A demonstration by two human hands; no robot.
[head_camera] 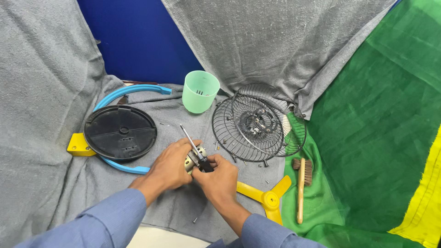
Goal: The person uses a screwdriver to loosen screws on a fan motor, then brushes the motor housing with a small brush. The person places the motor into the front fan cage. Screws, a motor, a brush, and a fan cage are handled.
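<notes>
Screwdriver (195, 148), black-handled with a slim metal shaft, slanting up and to the left from between both hands at the middle of the grey cloth (50, 92). Right hand (219, 178) clenched around the handle. Left hand (171, 164) wrapped over a small pale motor housing (189, 161), mostly hidden under the fingers, touching the right hand. Just to the left, a round black base plate (120, 132) lying flat on a curved blue ring (128, 90), with a yellow bracket (79, 145) at its left edge. Behind the hands, an upright mint-green plastic cup (200, 92). To the right, two wire fan grilles (257, 123) leaning together, loose screws (220, 144) scattered near them. Near the right forearm, a yellow three-blade fan propeller (266, 196) and, beside it on the green cloth (367, 138), a wooden-handled brush (302, 181).
</notes>
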